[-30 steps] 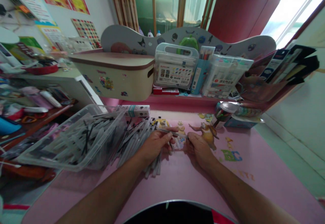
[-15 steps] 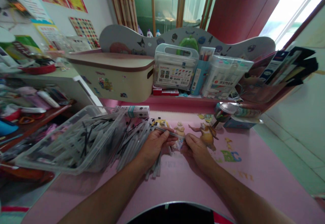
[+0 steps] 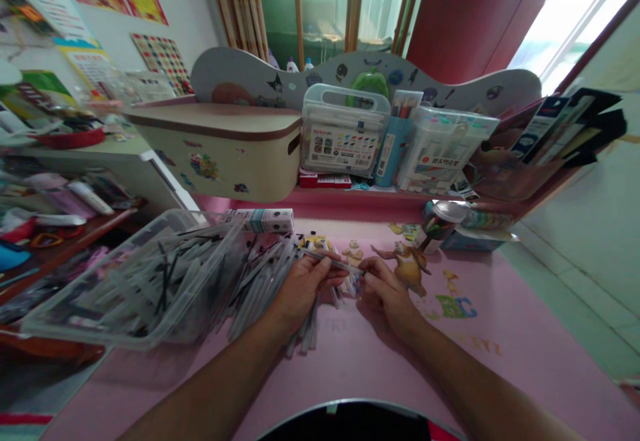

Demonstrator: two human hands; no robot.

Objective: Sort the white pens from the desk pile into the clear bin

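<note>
Over the pink desk (image 3: 350,367), my left hand (image 3: 303,287) pinches a slim, translucent, pen-like tube (image 3: 341,265) between thumb and fingers. The tube slants down to the right. At its right end, the fingertips of my right hand (image 3: 389,289) are closed around the tip, partly hiding it. Beside and under my left hand lies a loose pile of similar tubes (image 3: 257,287), some with black ends. To the left, a clear plastic bin (image 3: 95,341) holds many more tubes and a few black sticks.
A small printed box (image 3: 270,220) lies behind the pile. Along the raised shelf stand a lidded cream bin (image 3: 220,161), a clear marker case (image 3: 345,137), a blue pencil box (image 3: 393,151) and another marker case (image 3: 445,154). A can (image 3: 443,222) stands at the desk's back right.
My right hand's fingers have shifted slightly at the tube's end, with the index finger now more raised. My left hand keeps its hold. The view has moved a little.
</note>
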